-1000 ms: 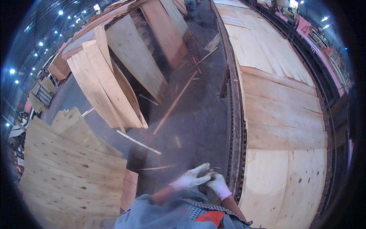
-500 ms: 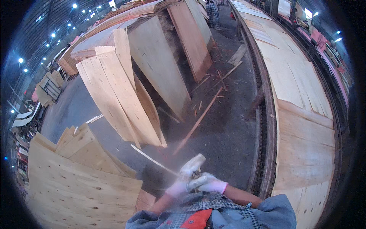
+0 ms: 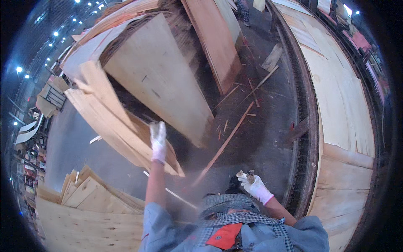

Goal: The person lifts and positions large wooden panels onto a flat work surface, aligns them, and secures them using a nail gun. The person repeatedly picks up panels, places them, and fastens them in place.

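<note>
Left of centre: left hand (image 3: 158, 143) right by some curling wood sheets (image 3: 111, 119)

So these sheets slant from the left of the frame toward the middle. They're veneer-thin, pale tan, long and narrow, bowed lengthwise, creased near the top and gaping apart at the bottom end. The left hand, white glove with a pinkish cuff, overlaps their right edge. Fingers point up but it's blurry, can't tell if they're gripping. Right hand (image 3: 255, 187), lower right of centre, has its fingers partly bent; dark bit at the tips, too small to say if it's held.

Textures: wide greyish panel (image 3: 157, 80) up top, smooth and flat with a few dark marks, then a reddish-brown panel (image 3: 214, 46) leaning beyond it. Knotty yellowish sheets (image 3: 88, 229) fan out lower left. Skinny wood strip (image 3: 226, 141) on the dark, scuffed floor (image 3: 268, 126).
</note>
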`<action>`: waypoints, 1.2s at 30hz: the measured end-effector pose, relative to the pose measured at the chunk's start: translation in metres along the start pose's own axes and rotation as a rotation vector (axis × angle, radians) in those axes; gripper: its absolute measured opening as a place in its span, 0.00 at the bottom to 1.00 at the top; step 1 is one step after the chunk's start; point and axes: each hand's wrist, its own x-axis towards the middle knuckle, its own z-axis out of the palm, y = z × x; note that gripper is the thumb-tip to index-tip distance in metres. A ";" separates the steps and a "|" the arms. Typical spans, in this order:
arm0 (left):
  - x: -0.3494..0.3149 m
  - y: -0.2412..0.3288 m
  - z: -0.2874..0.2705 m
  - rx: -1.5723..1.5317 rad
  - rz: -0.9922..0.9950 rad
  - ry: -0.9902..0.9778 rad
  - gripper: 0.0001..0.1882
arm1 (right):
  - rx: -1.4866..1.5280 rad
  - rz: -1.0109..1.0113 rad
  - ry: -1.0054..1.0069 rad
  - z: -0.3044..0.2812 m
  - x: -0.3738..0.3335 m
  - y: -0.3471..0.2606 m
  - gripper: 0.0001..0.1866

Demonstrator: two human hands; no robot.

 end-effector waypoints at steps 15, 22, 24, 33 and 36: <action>0.233 -0.046 -0.031 0.871 -0.304 -0.160 0.38 | 0.111 0.190 0.548 0.002 0.056 -0.064 0.18; 0.172 -0.017 0.067 1.787 0.692 -0.482 0.35 | 0.365 -0.119 0.437 0.098 0.170 -0.086 0.32; 0.154 0.000 0.082 1.640 0.636 -0.566 0.29 | 0.151 -0.141 0.414 0.115 0.190 -0.159 0.39; 0.046 0.106 0.172 0.662 0.573 -0.826 0.17 | -0.076 -0.517 0.889 0.089 0.246 -0.143 0.42; 0.011 0.169 0.194 0.387 0.376 -0.986 0.16 | 0.216 -0.551 1.021 0.058 0.193 -0.155 0.28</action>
